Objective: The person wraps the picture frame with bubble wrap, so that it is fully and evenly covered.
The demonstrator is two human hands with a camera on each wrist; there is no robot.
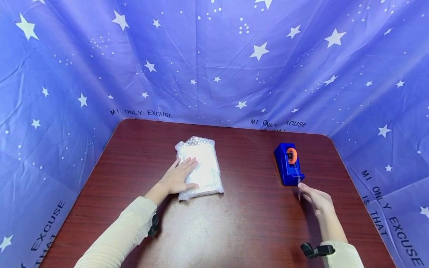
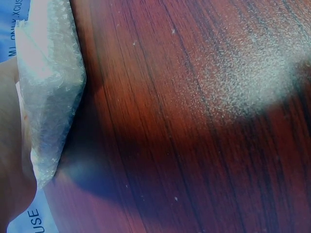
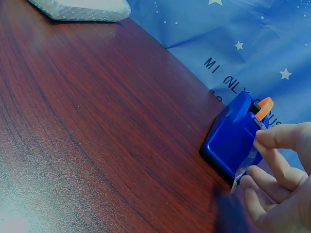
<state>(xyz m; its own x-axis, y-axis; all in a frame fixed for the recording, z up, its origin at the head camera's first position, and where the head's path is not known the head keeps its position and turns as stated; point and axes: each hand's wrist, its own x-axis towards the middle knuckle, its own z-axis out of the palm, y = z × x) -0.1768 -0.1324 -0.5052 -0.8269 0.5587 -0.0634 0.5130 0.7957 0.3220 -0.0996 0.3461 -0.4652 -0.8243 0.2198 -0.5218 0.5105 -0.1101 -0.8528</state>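
A flat packet in bubble wrap (image 1: 204, 163) lies left of the table's middle. My left hand (image 1: 179, 175) rests on its left side with the fingers spread straight. In the left wrist view the bubble wrap (image 2: 56, 82) shows beside part of the hand. Toward the right stands a blue tape dispenser (image 1: 286, 167) with an orange tape roll (image 1: 292, 155). Just in front of it my right hand (image 1: 318, 199) pinches the end of a clear tape strip (image 3: 247, 162) between thumb and forefinger. The other fingers of the right hand (image 3: 284, 179) are loosely bent.
The dark red wooden table (image 1: 248, 223) has a glare patch near its front. Blue star-printed curtain (image 1: 214, 56) hangs close behind the table and along both sides. A black strap device (image 1: 316, 250) sits on the right wrist.
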